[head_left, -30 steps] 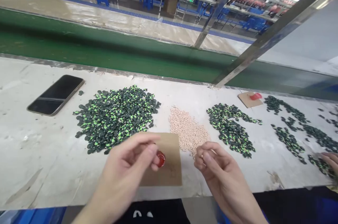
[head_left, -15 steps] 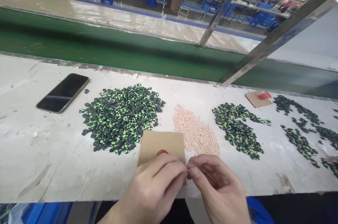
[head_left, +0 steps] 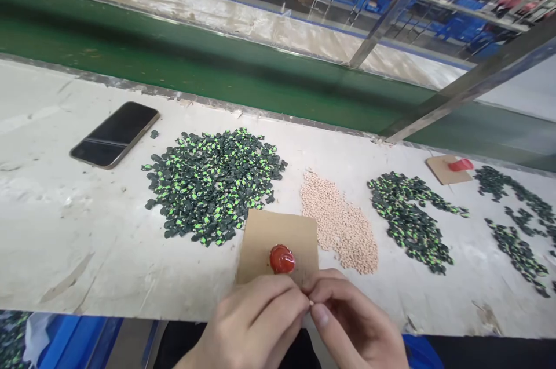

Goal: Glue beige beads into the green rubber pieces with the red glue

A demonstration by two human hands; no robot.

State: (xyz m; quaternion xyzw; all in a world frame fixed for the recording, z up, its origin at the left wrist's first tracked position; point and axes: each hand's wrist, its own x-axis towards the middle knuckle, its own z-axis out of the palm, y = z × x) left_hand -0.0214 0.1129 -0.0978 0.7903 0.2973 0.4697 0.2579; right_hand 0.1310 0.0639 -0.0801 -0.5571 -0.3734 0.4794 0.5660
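Observation:
My left hand [head_left: 252,328] and my right hand [head_left: 347,325] meet fingertip to fingertip at the table's near edge. Between them they pinch a tiny pale bit; what my left fingers hold is hidden. Just beyond the fingers lies a brown card [head_left: 278,241] with a red blob [head_left: 282,259] on it. A big heap of black-and-green pieces [head_left: 212,183] lies left of the card, and a pile of small pinkish beads [head_left: 341,224] lies right of it.
A dark phone [head_left: 115,134] lies at the left. Further black-and-green heaps [head_left: 410,218] [head_left: 516,224] spread to the right, with a second card and red piece [head_left: 452,167]. A green conveyor belt [head_left: 217,73] and slanted metal posts [head_left: 469,88] run behind the table.
My hands came together from apart and drew back to the near edge. The left hand left the red blob, which now shows fully. The view shifted down and left.

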